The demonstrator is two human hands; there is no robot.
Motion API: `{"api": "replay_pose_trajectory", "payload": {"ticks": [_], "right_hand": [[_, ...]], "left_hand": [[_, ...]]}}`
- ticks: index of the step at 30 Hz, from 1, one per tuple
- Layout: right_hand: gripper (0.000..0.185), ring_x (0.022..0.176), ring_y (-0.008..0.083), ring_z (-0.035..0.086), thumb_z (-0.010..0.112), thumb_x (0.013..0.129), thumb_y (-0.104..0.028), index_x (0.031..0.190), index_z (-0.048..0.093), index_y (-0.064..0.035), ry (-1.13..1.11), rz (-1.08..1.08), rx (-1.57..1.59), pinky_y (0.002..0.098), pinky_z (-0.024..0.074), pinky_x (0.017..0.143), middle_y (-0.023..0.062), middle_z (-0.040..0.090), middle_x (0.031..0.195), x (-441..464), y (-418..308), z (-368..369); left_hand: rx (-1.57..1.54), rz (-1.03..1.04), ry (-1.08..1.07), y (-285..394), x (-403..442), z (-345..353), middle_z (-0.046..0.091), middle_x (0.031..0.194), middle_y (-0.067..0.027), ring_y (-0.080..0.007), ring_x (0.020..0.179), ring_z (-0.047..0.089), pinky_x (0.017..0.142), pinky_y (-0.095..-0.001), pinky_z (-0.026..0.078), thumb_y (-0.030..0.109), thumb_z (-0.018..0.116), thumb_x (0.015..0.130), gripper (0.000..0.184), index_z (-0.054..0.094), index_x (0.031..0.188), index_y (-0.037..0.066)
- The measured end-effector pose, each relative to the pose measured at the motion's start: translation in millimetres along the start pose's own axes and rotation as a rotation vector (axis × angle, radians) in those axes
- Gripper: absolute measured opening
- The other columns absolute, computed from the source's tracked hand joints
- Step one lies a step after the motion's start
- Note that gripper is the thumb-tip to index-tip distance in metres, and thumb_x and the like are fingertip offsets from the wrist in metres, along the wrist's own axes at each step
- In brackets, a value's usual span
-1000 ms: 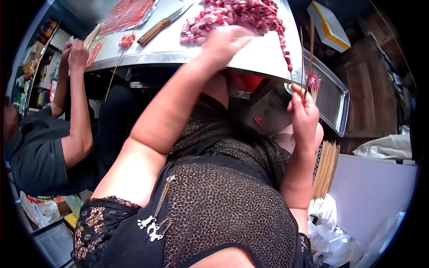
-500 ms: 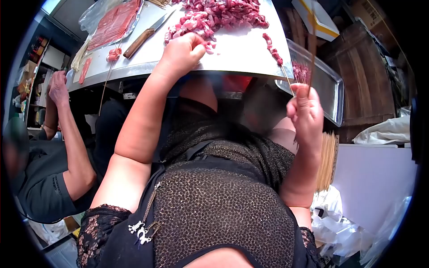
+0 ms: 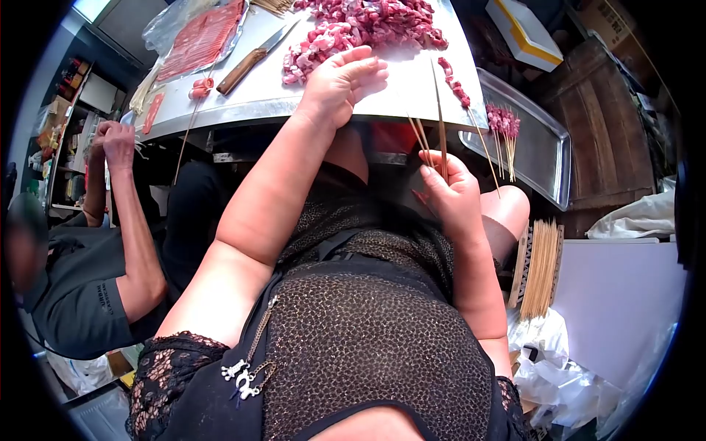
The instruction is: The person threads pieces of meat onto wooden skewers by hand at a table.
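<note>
Right grip [image 3: 452, 184] pinches bare skewers [image 3: 440, 121]; left grip [image 3: 340, 84] hangs loosely spread beside the meat [image 3: 382, 26].
Head view: the meat lies heaped on the bench [image 3: 257, 104], just beyond the left grip; one loaded skewer [image 3: 456, 87] rests there, its stick overhanging the edge, near the tray [image 3: 540, 143]. For clean threading, the right grip would do best to single out one stick, its point angled away from the left fingers; separate pieces from the heap's near side probably lift more easily than tangled ones.
</note>
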State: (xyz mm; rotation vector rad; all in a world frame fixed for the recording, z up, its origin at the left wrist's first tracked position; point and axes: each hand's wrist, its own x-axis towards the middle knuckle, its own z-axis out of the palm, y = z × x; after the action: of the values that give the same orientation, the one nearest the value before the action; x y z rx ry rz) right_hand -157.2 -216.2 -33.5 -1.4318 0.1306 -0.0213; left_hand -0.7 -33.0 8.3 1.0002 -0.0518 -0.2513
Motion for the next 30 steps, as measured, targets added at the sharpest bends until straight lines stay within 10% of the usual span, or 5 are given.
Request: {"api": "replay_pose_trajectory", "payload": {"ticks": [30], "right_hand": [[0.021, 0.055, 0.0007, 0.042, 0.054, 0.091, -0.004, 0.111, 0.061, -0.0037, 0.014, 0.01, 0.157, 0.0149, 0.0338, 0.05, -0.0054, 0.05, 0.066, -5, 7, 11]], "left_hand": [[-0.271, 0.112, 0.172, -21, -22, 22, 0.061, 0.101, -0.0191, -0.0296, 0.093, 0.064, 0.085, -0.0411, 0.055, -0.001, 0.053, 0.089, 0.017, 0.048, 0.105, 0.0]]}}
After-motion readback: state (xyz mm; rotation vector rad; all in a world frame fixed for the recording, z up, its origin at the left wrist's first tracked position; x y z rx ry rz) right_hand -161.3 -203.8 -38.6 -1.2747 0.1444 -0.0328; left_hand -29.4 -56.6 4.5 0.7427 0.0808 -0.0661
